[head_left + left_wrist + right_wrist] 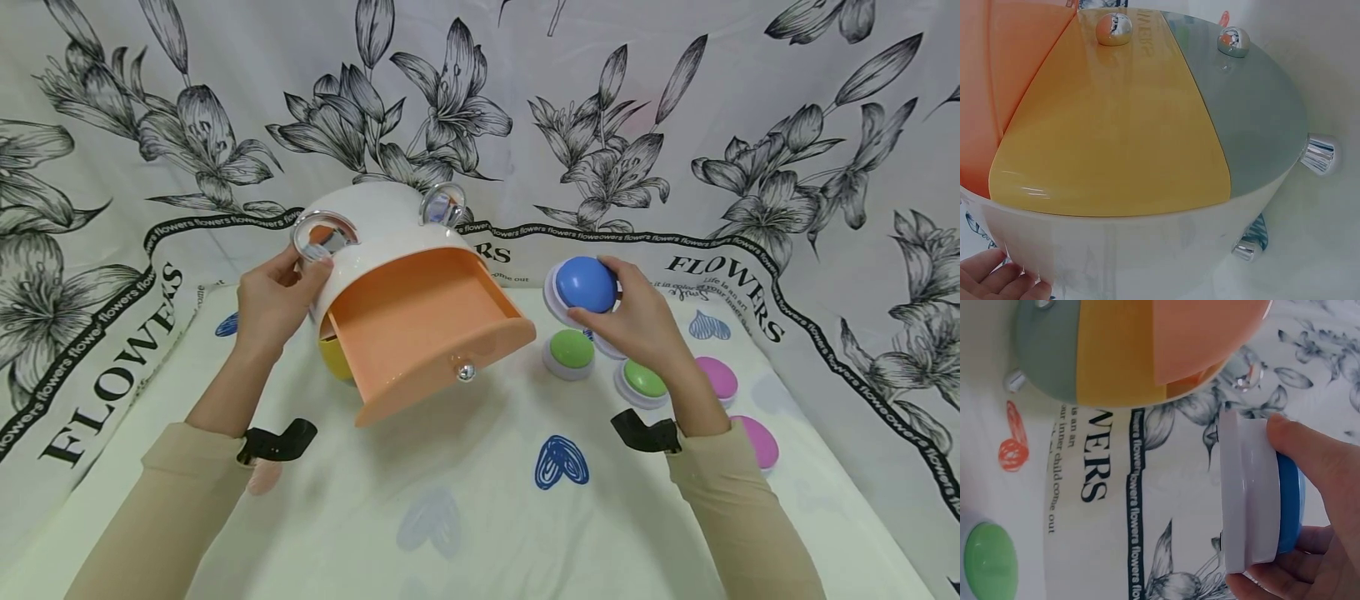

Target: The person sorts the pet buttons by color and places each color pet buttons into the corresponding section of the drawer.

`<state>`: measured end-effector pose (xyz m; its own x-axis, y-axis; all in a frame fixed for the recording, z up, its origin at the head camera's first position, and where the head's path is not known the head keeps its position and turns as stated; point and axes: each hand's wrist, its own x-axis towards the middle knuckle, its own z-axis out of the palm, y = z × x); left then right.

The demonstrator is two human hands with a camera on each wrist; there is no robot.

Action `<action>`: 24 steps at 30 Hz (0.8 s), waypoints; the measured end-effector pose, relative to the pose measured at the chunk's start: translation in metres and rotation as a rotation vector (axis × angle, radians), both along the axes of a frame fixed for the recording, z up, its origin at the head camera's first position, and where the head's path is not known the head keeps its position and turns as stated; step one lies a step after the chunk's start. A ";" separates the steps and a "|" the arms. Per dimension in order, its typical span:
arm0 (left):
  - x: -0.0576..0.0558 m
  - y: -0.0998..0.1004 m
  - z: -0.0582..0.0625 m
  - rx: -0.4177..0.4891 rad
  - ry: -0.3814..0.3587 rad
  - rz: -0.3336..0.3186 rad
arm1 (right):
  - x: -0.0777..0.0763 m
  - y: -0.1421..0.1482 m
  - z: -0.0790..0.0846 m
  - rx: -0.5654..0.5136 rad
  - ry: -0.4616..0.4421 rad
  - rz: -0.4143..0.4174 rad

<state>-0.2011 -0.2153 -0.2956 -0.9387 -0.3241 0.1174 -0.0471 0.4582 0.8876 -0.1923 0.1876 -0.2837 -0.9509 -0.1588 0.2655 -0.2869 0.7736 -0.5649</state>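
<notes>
My right hand (641,308) grasps a blue-topped push-button (586,284), thumb on one side of its white base and fingers round the other. I have it off the tablecloth (487,500), to the right of the orange drawer (423,304) and well apart from it. My left hand (266,300) grips the left side of the white domed drawer cabinet (378,212), thumb against the shell by the round chrome-look fitting (326,237).

The button looks like hard, light plastic, so I'd expect it to ride easily in a few fingers. Its blue dome is smooth and rounded, probably slick, and may give if I press it; the stiff, flanged base seems the surer hold, and that is where my thumb sits.

The cabinet should be heavier and just as rigid. Its glossy, curved shell could slide under my fingertips, so I'd keep my hold low on the side and not pull on the fitting, which looks easier to scratch or work loose. The drawer sticks out towards the near side; I'd judge its thin walls could flex under a push, and its small chrome knob (466,372) suits a light pinch. Two green-topped push-buttons (572,350) (643,379) rest nearby on the right.
</notes>
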 end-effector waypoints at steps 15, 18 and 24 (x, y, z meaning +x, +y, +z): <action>0.000 0.000 -0.001 -0.012 0.035 -0.002 | -0.002 -0.045 0.024 -0.030 0.023 0.109; 0.000 0.000 0.000 -0.012 0.025 -0.003 | -0.003 -0.054 0.030 -0.019 0.017 0.131; 0.000 0.000 0.000 -0.011 0.012 -0.004 | -0.004 -0.073 0.042 0.003 -0.024 0.175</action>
<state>-0.2012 -0.2153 -0.2952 -0.9386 -0.3188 0.1319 -0.0349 0.4680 0.8830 -0.1960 0.1145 -0.2414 -0.9147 -0.3232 0.2425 -0.4039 0.7150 -0.5707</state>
